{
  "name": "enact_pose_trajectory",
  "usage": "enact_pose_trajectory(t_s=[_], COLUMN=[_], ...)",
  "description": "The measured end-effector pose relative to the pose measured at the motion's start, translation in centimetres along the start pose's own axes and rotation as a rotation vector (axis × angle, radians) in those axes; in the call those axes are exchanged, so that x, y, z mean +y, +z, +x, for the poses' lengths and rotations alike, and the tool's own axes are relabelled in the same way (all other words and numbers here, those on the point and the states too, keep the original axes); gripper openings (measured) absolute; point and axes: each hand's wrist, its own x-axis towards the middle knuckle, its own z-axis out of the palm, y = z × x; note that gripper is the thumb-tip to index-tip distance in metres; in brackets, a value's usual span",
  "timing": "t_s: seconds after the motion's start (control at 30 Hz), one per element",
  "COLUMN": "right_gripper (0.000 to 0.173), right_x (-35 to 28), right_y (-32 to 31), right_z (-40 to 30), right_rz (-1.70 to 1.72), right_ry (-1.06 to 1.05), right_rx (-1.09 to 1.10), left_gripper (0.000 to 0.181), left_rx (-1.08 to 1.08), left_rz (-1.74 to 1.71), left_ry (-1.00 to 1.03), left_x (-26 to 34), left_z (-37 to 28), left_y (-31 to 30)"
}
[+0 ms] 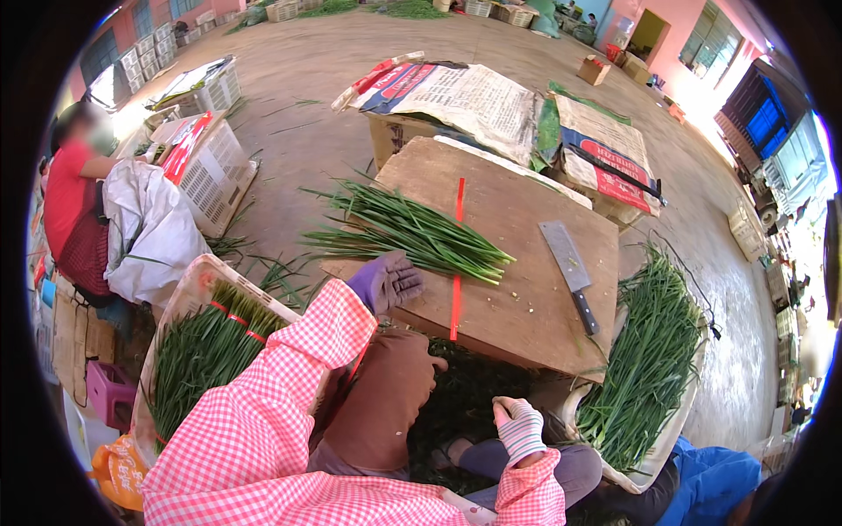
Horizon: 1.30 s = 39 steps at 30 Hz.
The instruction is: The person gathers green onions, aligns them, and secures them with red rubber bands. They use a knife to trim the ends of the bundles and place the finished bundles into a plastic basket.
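My left hand [395,283], in a purple glove, is palm up with fingers apart at the near left edge of a wooden board [526,315]. It holds nothing. Just beyond it, a bunch of green leafy stalks [421,230] lies across a red strip [455,306] on the board. My right hand [518,424], in a striped fingerless glove, is over my lap, below the board; its fingers are bent, and whether they pinch something is unclear. A cleaver [567,260] with a black handle rests on the board's right part, among small stalk scraps.
A plastic crate [263,286] of red-banded bundles stands at left, and a tub [687,401] of loose stalks [644,355] at right. Sack-covered crates [460,105] stand beyond the board. A person in red [72,191] sits at far left, near a purple stool [108,394]. Blue clothing [710,486] shows lower right.
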Motion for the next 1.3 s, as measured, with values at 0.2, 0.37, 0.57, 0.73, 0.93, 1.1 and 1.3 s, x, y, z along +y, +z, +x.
enact_pose_trajectory(t_s=[0.2,0.37,0.57,0.73,0.93,1.1,1.3], right_gripper=[0.014,0.012,0.01,0.011,0.011,0.01,0.01], right_x=[0.6,1.3,1.5,3.2,4.2,4.0,1.7], right_y=[-0.9,-3.1,-4.9,-4.7,-4.0,-4.0,-4.8], right_z=[-2.4,-4.6,-6.7,-8.5,-9.0,-7.4,0.4], right_rz=[0.045,0.08,0.15,0.217,0.191,0.23,0.05], right_ry=[0.026,0.153,0.168,0.183,0.251,0.249,-0.027], right_rx=[0.069,0.144,0.271,0.354,0.32,0.262,0.262], left_gripper=[0.051,0.046,0.036,0.035,0.047,0.038,0.039], left_rx=[-0.071,-0.167,-0.095,-0.1,-0.059,0.029,-0.115], left_rz=[0.117,0.171,0.354,1.298,1.963,2.1,1.876], left_ry=[-0.014,-0.006,0.099,0.858,1.282,1.153,1.467], left_x=[0.1,-0.4,-0.8,-2.2,-4.4,-5.2,-6.0], left_z=[0.2,-1.3,-3.0,-4.0,0.1,2.5,3.8], left_y=[0.0,-2.0,-1.5,2.1,6.5,4.9,3.6])
